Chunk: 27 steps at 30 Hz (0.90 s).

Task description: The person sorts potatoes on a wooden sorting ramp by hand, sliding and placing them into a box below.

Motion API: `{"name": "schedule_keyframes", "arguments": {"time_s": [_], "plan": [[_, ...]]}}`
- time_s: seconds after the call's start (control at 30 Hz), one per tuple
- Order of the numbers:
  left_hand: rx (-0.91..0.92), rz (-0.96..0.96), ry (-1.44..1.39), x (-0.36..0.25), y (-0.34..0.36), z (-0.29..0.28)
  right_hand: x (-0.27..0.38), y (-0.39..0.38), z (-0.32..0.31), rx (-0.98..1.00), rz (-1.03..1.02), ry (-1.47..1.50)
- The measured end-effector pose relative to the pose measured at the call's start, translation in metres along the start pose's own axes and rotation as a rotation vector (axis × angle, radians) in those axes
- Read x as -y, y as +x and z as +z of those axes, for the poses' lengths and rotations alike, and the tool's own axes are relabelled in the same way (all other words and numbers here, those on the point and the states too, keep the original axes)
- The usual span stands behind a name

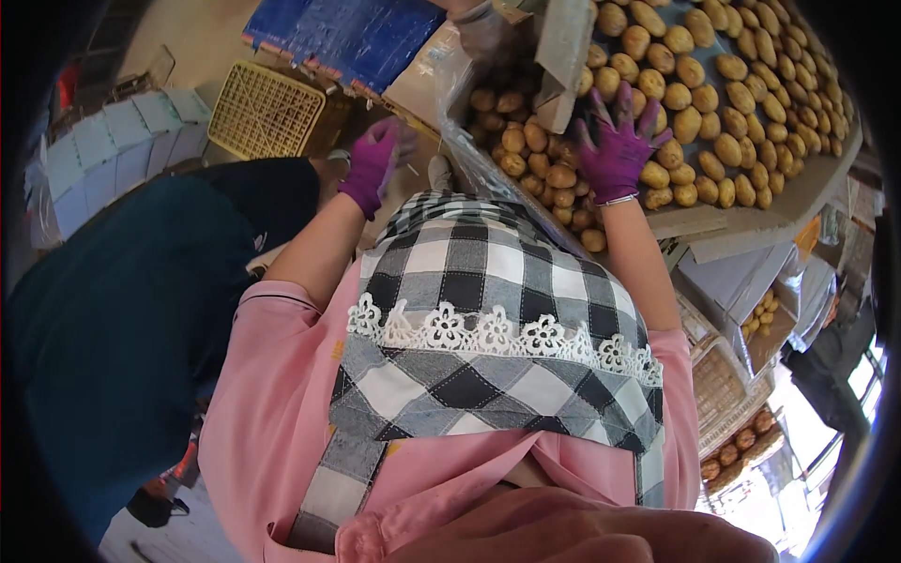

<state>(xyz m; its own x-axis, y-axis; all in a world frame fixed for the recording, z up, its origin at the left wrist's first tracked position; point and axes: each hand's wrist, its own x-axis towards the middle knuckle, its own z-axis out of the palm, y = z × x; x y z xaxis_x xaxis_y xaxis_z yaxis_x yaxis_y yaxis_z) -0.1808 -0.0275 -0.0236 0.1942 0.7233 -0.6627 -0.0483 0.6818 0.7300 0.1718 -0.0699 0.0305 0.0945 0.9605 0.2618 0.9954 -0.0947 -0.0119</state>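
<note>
Checked apron (488, 310); fruit (563, 176) under right hand (615, 150).

Brown, round potatoes (713, 94) lie heaped across the display table in the upper right of the frame; a clear plastic bag (460, 103), crumpled and open, sits at upper centre beside them

Pretty cramped around the right hand (615, 145): its fingers (601, 105) are spread flat on the potatoes (713, 113), which are packed tight ahead and to the right, no gaps between them. Just left of those fingers a cardboard flap (563, 56) hangs down and blocks that side. A clear plastic sheet (460, 113) runs between the two hands. The left hand (371, 164) has more room, open air around its fingers, with a yellow crate (267, 113) further left and a person in dark blue (122, 310) close by.
</note>
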Motion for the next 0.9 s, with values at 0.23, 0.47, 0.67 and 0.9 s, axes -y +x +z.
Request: {"name": "schedule_keyframes", "arguments": {"time_s": [0.23,0.47,0.67,0.9], "plan": [[-0.321,0.28,-0.293,0.015,-0.08,-0.071,0.011,0.003,0.012,-0.171,-0.099,-0.048],[-0.823,0.583,-0.587,0.124,-0.238,-0.191,0.044,0.026,-0.004,-0.267,-0.061,-0.187],[-1.362,0.464,-0.601,0.265,-0.34,-0.193,0.025,0.021,0.0,-0.219,-0.081,-0.234],[-1.046,-0.076,0.448,0.335,-0.33,-0.174,0.037,0.009,-0.024,-0.224,-0.172,-0.19]]}}
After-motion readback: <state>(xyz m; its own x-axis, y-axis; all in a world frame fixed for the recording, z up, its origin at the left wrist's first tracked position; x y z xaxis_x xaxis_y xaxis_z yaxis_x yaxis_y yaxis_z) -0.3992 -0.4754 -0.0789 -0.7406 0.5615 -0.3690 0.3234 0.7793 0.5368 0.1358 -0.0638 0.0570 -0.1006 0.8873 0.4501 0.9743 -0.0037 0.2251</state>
